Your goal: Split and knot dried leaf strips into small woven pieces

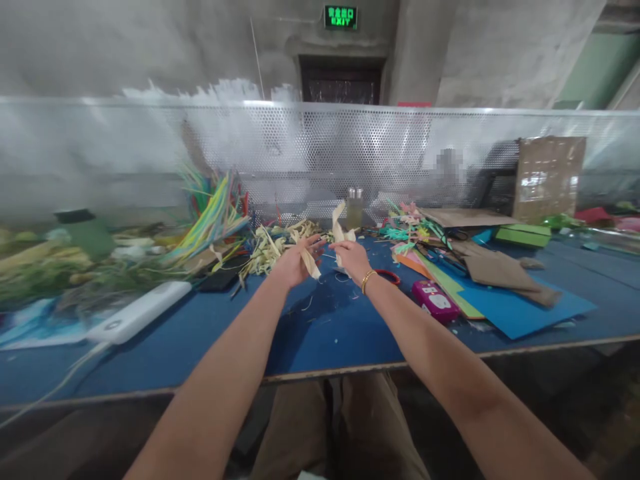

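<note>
My left hand is over the middle of the blue table, its fingers bent around a pale strip of dried husk that hangs down past the palm. Close beside it, my right hand, with a gold bracelet at the wrist, pinches another curled piece of pale husk that sticks up above the fingers. Behind and left of the left hand lies a loose pile of dried husk strips. Red-handled scissors seem to lie just beyond my right wrist, partly hidden by it.
A white power strip lies at left with a cable, near a green bottle and colourful strips. To the right are a purple box, blue sheet and cardboard pieces. A perforated metal screen stands behind.
</note>
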The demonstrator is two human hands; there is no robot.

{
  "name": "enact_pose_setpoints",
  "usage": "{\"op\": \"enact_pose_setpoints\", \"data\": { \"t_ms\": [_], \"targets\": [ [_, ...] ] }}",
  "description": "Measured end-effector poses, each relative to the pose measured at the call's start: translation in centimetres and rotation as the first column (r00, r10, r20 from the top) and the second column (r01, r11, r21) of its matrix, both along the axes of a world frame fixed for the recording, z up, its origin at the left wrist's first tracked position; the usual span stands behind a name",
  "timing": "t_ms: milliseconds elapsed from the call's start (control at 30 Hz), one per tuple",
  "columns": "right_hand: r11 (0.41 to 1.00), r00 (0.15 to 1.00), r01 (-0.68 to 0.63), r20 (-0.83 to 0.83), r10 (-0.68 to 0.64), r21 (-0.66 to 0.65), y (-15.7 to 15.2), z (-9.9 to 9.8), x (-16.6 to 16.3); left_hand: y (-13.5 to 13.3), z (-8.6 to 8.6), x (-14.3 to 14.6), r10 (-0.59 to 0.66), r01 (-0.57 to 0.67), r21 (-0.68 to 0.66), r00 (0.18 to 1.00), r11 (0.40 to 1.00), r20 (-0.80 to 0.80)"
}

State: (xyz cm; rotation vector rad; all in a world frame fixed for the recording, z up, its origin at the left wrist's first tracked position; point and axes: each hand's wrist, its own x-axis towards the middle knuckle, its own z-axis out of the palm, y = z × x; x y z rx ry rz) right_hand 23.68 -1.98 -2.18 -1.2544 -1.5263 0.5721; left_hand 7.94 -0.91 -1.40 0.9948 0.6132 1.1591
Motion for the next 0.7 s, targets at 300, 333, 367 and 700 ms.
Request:
{"op": "enact_pose_setpoints", "data": {
  "t_ms": [300,333,367,700],
  "targets": [
    [0.991,0.995,-0.103,0.001,0.103,-0.080,0.3,-0.9,-0.9,-0.2,-1.0,1.5,-0.046,0.053,0.028,0.979,0.998,-0.199],
    [0.994,0.997,-0.076,-0.026,0.074,-0.079,0.4,-0.9,-0.7,-0.1,-1.1,1.4,-0.031,0.040,0.037,0.973,0.998,-0.229],
    [0.995,0.997,-0.063,-0.052,0.058,-0.081,0.5,-0.9,-0.6,0.0,-1.3,1.3,-0.008,0.021,0.047,0.968,0.999,-0.251],
    [0.992,0.997,0.012,-0.069,-0.021,-0.123,1.1,-1.1,-0.3,0.6,-0.7,0.4,0.415,-0.402,0.104,0.885,0.910,-0.212]
  ]
}}
